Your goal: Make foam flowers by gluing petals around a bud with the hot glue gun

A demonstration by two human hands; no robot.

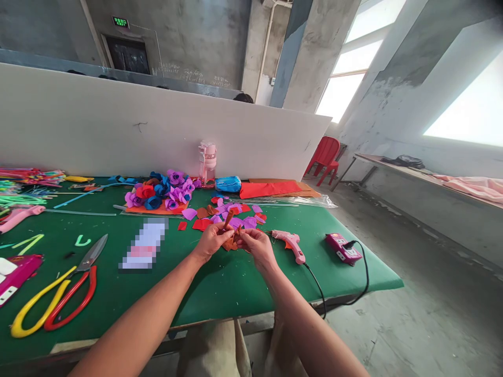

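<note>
Near the front-left corner of the green-covered table surface (223, 293), large metal scissors with one yellow and one red handle (84, 267) lie with the blades pointing toward the back edge. A reach across that corner could catch a handle and swing the tip.

Toward the back edge, left of centre, sits a heap of purple, blue and red paper flowers (159, 189). To its right lie loose purple, red and brown paper petals (250, 222). Risk: a sleeveless forearm passing low could scatter them.

The left hand (212, 242) grips a brown, crinkled paper piece (231, 244), with a rolled strip standing up from its fingers. The piece is between both hands, above the middle of the surface, just in front of the petals. The right hand (256, 246) pinches its other side between thumb and fingertips. Caution: a slack pinch could let the folds spring loose; pulling the hands apart could tear the paper.

Right of the hands, a pale pink glue gun (291, 241) lies with its nozzle toward the right hand. If hot, which cannot be told, it could burn skin. Its black cord (315, 278) drops over the front edge; a snag could drag the gun. Near the right edge rests a magenta and white power socket block (338, 248).
</note>
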